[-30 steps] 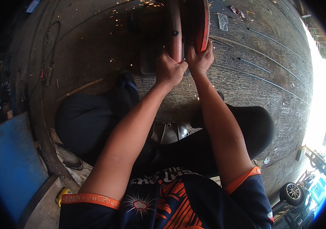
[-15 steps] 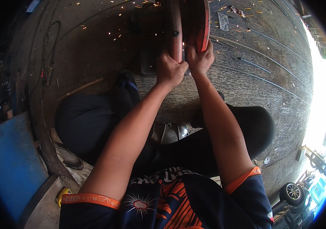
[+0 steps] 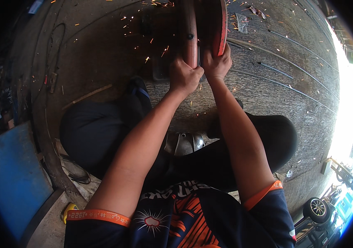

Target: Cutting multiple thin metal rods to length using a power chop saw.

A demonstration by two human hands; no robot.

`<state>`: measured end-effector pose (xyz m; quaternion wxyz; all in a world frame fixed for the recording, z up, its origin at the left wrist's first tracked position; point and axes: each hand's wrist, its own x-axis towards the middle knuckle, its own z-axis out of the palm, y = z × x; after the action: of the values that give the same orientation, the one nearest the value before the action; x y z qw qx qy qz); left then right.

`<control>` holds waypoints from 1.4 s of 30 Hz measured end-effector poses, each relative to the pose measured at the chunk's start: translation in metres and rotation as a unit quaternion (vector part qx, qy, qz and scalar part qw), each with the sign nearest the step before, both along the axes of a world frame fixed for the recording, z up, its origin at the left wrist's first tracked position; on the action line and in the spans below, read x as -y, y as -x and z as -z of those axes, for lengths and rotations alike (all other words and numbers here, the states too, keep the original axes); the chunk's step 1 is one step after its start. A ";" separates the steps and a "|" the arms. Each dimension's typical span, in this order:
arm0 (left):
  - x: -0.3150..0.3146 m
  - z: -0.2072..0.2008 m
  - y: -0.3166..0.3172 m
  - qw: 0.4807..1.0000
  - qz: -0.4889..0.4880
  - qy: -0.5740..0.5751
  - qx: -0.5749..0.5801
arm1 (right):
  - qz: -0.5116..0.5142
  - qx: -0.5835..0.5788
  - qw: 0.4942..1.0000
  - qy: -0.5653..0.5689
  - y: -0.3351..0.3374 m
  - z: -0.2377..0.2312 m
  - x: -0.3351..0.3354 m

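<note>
Both my arms stretch forward to a red cut-off saw at the top of the view, with orange sparks scattering around it. My left hand [image 3: 186, 77] is closed round the near end of its faded red handle [image 3: 190, 41]. Close beside it, my right hand [image 3: 218, 64] is closed on the lower end of the saw's red curved guard [image 3: 222, 37]. A dark base [image 3: 160, 70] shows partly under the saw. The cutting point and any workpiece are hidden behind the saw or out of view.
Thin metal rods [image 3: 276, 71] lie on the worn board floor to the right. My crossed legs flank a shiny dark metal piece [image 3: 183, 144]. A blue panel [image 3: 15, 173] leans at left. A wheeled vehicle [image 3: 317, 209] stands at lower right; a wooden strip [image 3: 87, 96] lies left.
The sparks have shifted, with some now falling nearer my forearms and others spreading left. My hands and the saw keep the same position.
</note>
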<state>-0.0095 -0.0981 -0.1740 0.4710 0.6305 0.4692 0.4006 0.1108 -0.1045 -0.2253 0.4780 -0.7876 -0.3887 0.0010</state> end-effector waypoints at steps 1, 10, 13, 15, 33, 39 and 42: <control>0.000 0.000 0.000 1.000 -0.002 -0.002 -0.003 | 0.001 -0.002 1.000 0.000 0.000 0.000 0.000; 0.000 -0.001 0.002 1.000 0.011 0.010 -0.022 | 0.008 -0.001 1.000 -0.015 0.001 0.001 0.000; 0.000 0.000 0.001 1.000 0.004 0.003 -0.020 | 0.007 -0.007 1.000 -0.009 0.001 0.001 0.000; 0.001 0.000 0.001 1.000 0.002 0.001 -0.015 | 0.008 -0.009 1.000 -0.006 0.001 0.000 0.000; 0.002 0.003 0.002 1.000 0.009 -0.001 -0.021 | 0.010 -0.001 1.000 -0.013 0.002 0.005 0.001; 0.007 0.018 0.004 0.999 0.001 -0.005 -0.052 | 0.014 -0.010 1.000 0.010 0.004 0.017 0.005; 0.008 0.029 0.005 0.999 0.005 -0.030 -0.020 | 0.006 -0.042 0.999 -0.004 0.005 0.022 0.005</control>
<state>-0.0143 -0.1058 -0.2027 0.4442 0.6548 0.4631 0.3993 0.1054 -0.1099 -0.2471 0.4971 -0.7872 -0.3638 0.0293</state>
